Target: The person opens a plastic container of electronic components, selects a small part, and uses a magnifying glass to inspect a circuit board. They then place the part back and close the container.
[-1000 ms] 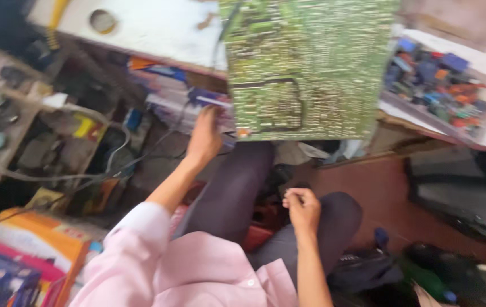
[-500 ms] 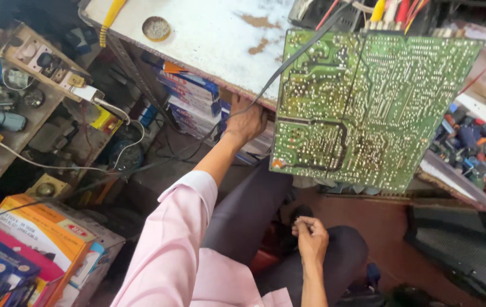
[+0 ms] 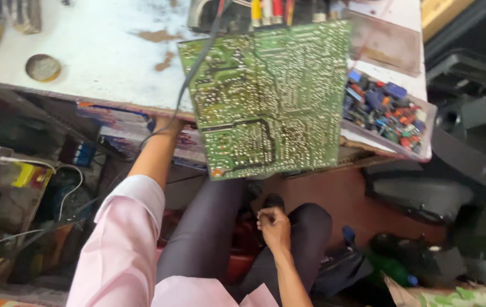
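The green circuit board [image 3: 268,99] lies solder side up, overhanging the front edge of the white workbench [image 3: 101,57], with a clear tray of small coloured components [image 3: 388,113] just beside its right edge and a round tin lid [image 3: 43,67] well to its left. The left hand [image 3: 166,124] reaches up under the bench edge just left of the board's lower corner, its fingers hidden so I cannot tell their grip. The right hand [image 3: 274,224] rests below the board on the knee, fingers curled closed.
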